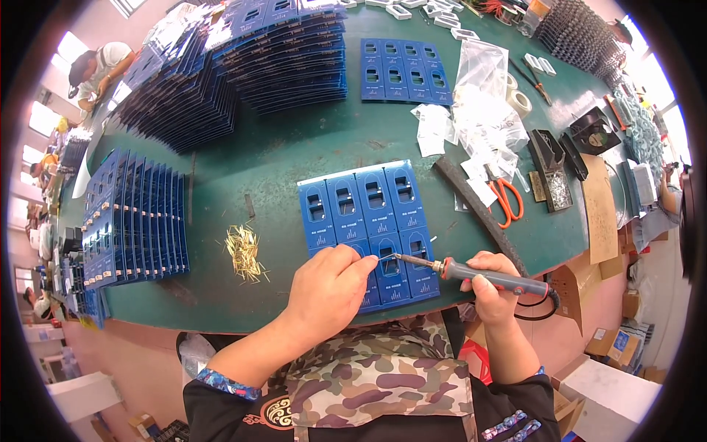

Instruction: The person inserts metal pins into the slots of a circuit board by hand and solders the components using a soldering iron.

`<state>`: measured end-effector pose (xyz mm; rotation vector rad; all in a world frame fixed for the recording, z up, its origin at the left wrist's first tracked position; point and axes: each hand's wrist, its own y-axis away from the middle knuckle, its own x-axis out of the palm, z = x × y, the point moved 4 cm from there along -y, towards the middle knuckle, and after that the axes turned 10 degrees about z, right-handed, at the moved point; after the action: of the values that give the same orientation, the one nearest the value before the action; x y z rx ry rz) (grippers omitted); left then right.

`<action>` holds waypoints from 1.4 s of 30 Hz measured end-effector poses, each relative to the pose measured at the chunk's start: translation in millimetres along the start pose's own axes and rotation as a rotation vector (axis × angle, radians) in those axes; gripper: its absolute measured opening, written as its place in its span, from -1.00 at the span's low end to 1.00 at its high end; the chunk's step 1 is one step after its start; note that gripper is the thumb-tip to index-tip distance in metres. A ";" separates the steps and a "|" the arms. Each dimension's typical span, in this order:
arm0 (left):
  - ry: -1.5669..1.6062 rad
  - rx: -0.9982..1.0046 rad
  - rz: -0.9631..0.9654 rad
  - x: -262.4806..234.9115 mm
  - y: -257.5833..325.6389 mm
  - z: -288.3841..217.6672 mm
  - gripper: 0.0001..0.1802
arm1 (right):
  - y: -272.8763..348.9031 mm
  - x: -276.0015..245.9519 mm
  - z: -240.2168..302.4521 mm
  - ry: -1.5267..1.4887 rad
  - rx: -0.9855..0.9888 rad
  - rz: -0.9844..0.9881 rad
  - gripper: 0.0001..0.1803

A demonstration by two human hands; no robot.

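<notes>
Head view: at lower centre, a grey-handled soldering iron with a red collar [482, 276] is gripped by the right hand [490, 291], its tip laid on the blue rectangular card panel [372, 221]. The left hand [328, 291] is pinched narrowly on that panel's lower edge; what is pinched cannot be told.

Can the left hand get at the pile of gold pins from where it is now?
Probably yes. The left hand rests on the blue panel, and the gold pins lie just to its left on the green table, nothing between them.
</notes>
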<state>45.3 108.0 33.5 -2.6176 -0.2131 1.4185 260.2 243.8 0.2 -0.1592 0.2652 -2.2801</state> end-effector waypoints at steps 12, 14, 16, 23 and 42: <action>0.050 0.012 -0.016 -1.5 1.9 -1.4 -0.71 | 4.9 -3.4 -3.4 -0.199 0.013 -0.129 -0.82; 0.042 0.015 -0.007 -0.7 1.7 -2.1 -0.70 | 2.6 -1.8 0.0 -0.043 -0.033 -0.028 -0.81; 0.033 0.017 0.001 -0.1 1.7 -2.3 -0.70 | 2.4 -0.8 0.1 -0.035 -0.031 -0.024 -0.81; 0.000 0.019 0.012 0.5 1.2 -3.4 -0.69 | 2.2 -1.5 0.0 0.016 -0.024 -0.003 -0.80; 0.027 0.002 -0.012 -0.4 2.7 -2.9 -0.71 | 6.7 -2.9 -3.1 -0.130 -0.002 -0.087 -0.79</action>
<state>47.7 105.1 34.8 -2.6275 -0.2233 1.3781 266.3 242.1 -4.5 -0.3239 0.1961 -2.3445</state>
